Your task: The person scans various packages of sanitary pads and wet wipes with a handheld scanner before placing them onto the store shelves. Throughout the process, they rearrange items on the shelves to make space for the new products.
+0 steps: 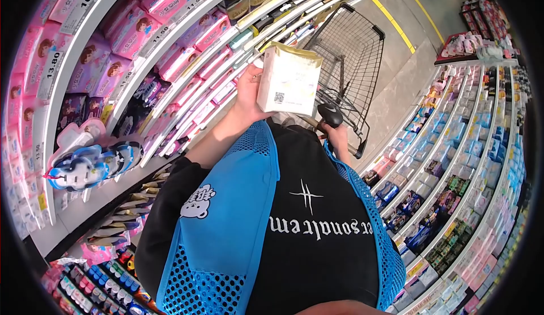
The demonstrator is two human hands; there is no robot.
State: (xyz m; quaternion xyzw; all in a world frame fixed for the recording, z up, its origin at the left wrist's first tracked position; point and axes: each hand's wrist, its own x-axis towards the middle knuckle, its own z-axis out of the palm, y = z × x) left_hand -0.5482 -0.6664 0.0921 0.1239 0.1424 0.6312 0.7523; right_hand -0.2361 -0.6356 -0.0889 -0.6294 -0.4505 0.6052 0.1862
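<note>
A white package with a gold-coloured top (290, 81) is held up in front of my chest, with small print and a square code on its face. My left hand (249, 88) grips it by its left side, the fingers partly hidden behind it. My right hand (336, 136) is lower and to the right, at the black handle end (330, 114) of a wire shopping cart (354, 51). Its fingers are curled round something at the handle, partly hidden.
Shelves of pink and purple packs (130, 32) curve along the left, with price labels on their edges. More shelves (447, 162) of small packs line the right. A grey floor with yellow lines (391, 23) lies beyond the cart. A blue-and-white shelf display (85, 167) juts out at left.
</note>
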